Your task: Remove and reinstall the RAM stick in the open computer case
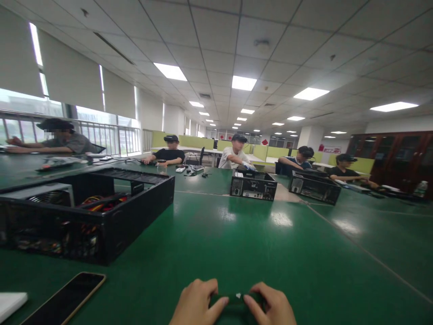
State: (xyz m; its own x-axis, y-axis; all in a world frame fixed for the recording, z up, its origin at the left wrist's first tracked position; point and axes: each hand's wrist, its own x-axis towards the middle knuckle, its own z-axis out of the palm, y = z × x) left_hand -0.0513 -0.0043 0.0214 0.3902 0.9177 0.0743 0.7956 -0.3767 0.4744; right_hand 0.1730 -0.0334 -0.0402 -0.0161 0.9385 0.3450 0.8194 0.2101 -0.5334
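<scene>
My left hand (199, 303) and my right hand (270, 304) are side by side at the bottom centre, over the green table (216, 243). Between them is a small dark green strip-like piece (233, 299) with a white spot. Thumb and fingers of my left hand close on its left end, and those of my right hand close on its right end. What exactly the piece is cannot be made out. The lower parts of both hands are cut off by the frame edge.
An open black computer case (135, 225) with cables stands at the left. A phone (66, 300) and a white object (11, 304) lie at the lower left. Across the table, several people sit or work near two more cases (253, 187) (314, 187).
</scene>
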